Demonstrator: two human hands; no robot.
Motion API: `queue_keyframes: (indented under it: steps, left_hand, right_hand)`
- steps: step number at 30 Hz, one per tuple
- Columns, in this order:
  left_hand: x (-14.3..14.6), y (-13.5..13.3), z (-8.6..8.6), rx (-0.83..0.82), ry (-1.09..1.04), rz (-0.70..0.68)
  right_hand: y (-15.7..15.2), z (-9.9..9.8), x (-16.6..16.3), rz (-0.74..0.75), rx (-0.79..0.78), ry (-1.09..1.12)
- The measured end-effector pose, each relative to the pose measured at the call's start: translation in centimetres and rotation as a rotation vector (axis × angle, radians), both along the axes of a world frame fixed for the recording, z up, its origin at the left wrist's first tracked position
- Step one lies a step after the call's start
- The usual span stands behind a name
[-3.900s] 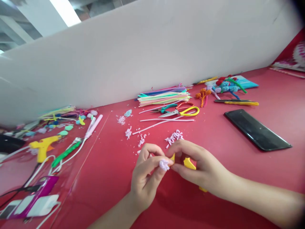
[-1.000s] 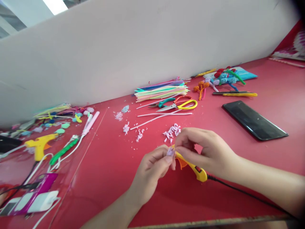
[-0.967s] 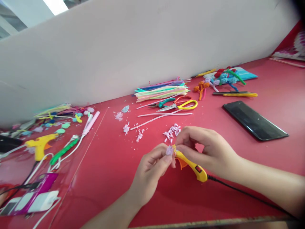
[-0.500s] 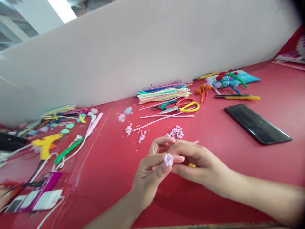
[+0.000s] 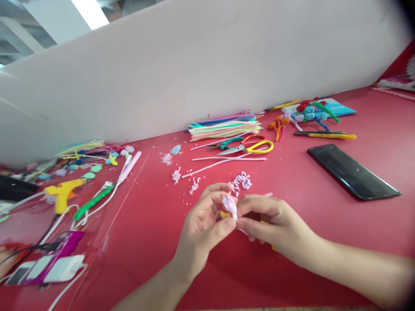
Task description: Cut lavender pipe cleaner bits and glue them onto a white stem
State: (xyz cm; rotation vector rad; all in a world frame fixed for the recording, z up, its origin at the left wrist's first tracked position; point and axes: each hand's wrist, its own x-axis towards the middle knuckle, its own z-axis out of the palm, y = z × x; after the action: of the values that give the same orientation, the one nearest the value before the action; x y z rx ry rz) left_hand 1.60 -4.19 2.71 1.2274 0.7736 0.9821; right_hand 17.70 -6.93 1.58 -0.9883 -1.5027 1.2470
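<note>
A small lilac pipe-cleaner flower (image 5: 229, 204) stands tilted between my hands, its fuzzy head up and to the left. My left hand (image 5: 204, 226) steadies it, with the thumb against its base and the fingers curled behind. The thumb and forefinger of my right hand (image 5: 279, 220) pinch together at the flower's lower end. Bits of something yellow (image 5: 225, 214) show behind the flower and under my right hand, mostly hidden. Just beyond my fingers lies a heap of short lilac pipe-cleaner pieces (image 5: 243, 179).
Yellow-handled scissors (image 5: 259, 147) and pliers (image 5: 231, 141) lie before a bundle of pipe cleaners (image 5: 223, 129). A black phone (image 5: 353, 172) rests at right, below finished pipe-cleaner flowers (image 5: 309, 113). At left are a yellow glue gun (image 5: 63, 193), cables and a power strip (image 5: 69, 244).
The flower has tipped from facing me to a side view, showing its lower end. My right fingertips have closed in on that end, and my left forefinger has drawn back.
</note>
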Motion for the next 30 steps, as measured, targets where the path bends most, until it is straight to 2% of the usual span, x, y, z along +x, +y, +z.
queue_keyframes:
  steps: [4, 10, 24, 30]
  left_hand:
    - [-0.4, 0.6, 0.2, -0.022, -0.036, -0.018]
    - [-0.5, 0.4, 0.2, 0.023, -0.047, -0.063]
    - [-0.3, 0.2, 0.0, -0.138, -0.107, -0.102]
    - [-0.1, 0.1, 0.0, -0.135, -0.057, -0.081]
  right_hand:
    - [0.0, 0.3, 0.2, -0.049, 0.185, -0.152]
    - [-0.1, 0.0, 0.4, -0.076, 0.313, -0.290]
    - [-0.3, -0.5, 0.5, -0.097, 0.432, -0.442]
    - [-0.3, -1.0, 0.5, -0.090, 0.453, -0.479]
